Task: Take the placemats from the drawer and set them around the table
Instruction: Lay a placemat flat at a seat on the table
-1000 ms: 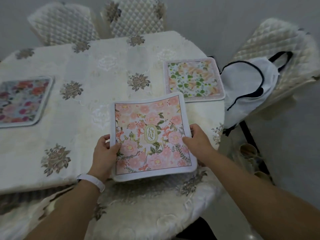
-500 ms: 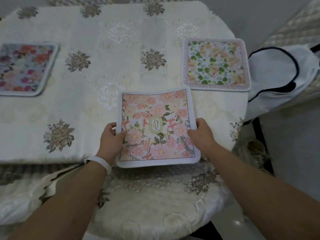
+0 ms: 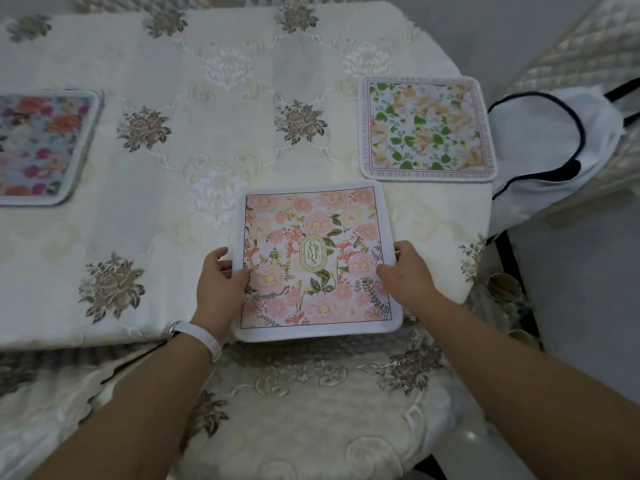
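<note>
A pink floral placemat (image 3: 311, 237) with a "GARDEN" oval lies at the near edge of the table (image 3: 225, 133), which is covered by a cream embroidered cloth. My left hand (image 3: 218, 285) grips its left edge with the thumb on top. My right hand (image 3: 407, 271) grips its right edge the same way. A green and peach leaf placemat (image 3: 427, 128) lies flat at the table's right side. A dark floral placemat (image 3: 38, 147) lies at the left, cut off by the frame.
A cloth-covered chair seat (image 3: 311, 410) is directly below my arms at the table's near edge. A white bag with dark trim (image 3: 547, 150) hangs on a quilted chair (image 3: 588, 46) at the right. Small pots (image 3: 502, 289) sit on the floor beside the table.
Both hands have carried the pink placemat forward and down until it lies nearly flat at the table's near edge. My head has tilted further down over the table.
</note>
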Available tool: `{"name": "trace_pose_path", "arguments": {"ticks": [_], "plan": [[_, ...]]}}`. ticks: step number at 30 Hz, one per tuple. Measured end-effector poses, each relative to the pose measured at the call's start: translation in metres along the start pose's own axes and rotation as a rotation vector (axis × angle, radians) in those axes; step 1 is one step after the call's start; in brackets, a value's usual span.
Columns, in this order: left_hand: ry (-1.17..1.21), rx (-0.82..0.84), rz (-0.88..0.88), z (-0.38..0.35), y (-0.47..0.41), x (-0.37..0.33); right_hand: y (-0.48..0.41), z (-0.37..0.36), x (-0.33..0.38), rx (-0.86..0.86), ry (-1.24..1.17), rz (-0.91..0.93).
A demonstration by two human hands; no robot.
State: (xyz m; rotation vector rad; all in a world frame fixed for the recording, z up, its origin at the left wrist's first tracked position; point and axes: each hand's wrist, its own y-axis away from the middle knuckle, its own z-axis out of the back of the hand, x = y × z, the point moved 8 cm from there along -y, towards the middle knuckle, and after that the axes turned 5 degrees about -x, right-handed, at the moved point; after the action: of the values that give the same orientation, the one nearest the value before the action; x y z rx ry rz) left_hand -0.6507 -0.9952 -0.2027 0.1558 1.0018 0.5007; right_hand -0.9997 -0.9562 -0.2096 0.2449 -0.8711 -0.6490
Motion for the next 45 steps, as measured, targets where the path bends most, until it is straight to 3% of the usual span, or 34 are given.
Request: {"name": "trace_pose_path", "arguments": {"ticks": [3,5,8,11,18,31,37,45], "plan": [[-0.122,-0.054,-0.103,0.004,0.006,-0.005,0.003,0.004,0.012,-0.117,0.269,0.14],[-0.3,-0.007,-0.379,-0.007,0.016,-0.02,0.011,-0.007,0.031,-0.131,0.453,0.365],[-0.601,0.254,-0.754,-0.05,0.034,-0.019,0.023,-0.048,0.047,0.053,0.626,0.621],[-0.773,0.371,-0.836,-0.079,0.034,-0.011,0.025,-0.089,0.049,0.21,0.782,0.713],[-0.911,0.314,-0.869,-0.108,-0.021,-0.04,-0.015,-0.107,0.065,0.109,0.818,0.774],[-0.903,0.229,-0.861,-0.132,-0.095,-0.085,-0.101,-0.097,0.116,0.014,0.813,0.802],[-0.895,0.133,-0.675,-0.113,-0.095,-0.074,-0.103,-0.075,0.097,-0.036,0.757,0.645],[-0.896,0.176,-0.696,-0.081,-0.057,-0.033,-0.071,-0.049,0.051,-0.047,0.732,0.563]]}}
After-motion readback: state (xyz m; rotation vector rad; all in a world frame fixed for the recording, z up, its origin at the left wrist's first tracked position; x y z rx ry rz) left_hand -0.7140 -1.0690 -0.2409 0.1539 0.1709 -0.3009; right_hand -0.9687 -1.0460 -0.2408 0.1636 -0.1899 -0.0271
